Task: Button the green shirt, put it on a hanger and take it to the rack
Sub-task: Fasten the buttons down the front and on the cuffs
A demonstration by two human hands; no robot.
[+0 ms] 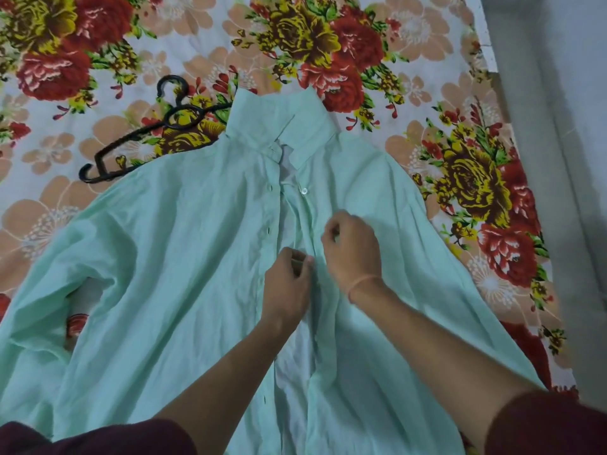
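Note:
A pale green shirt (170, 264) lies spread face up on a flowered bed sheet, collar at the far end. Its front is parted in the middle, with a white button (304, 191) showing below the collar. My left hand (289, 284) pinches the left placket edge at mid-chest. My right hand (353, 247) pinches the right placket just beside it, fingers curled on the cloth. A black plastic hanger (144, 139) lies on the sheet to the left of the collar, its right end hidden under the shirt's shoulder.
The flowered bed sheet (460, 133) covers the whole surface. The bed's right edge (492, 60) runs down the right side, with grey floor (558, 126) beyond it. No rack is in view.

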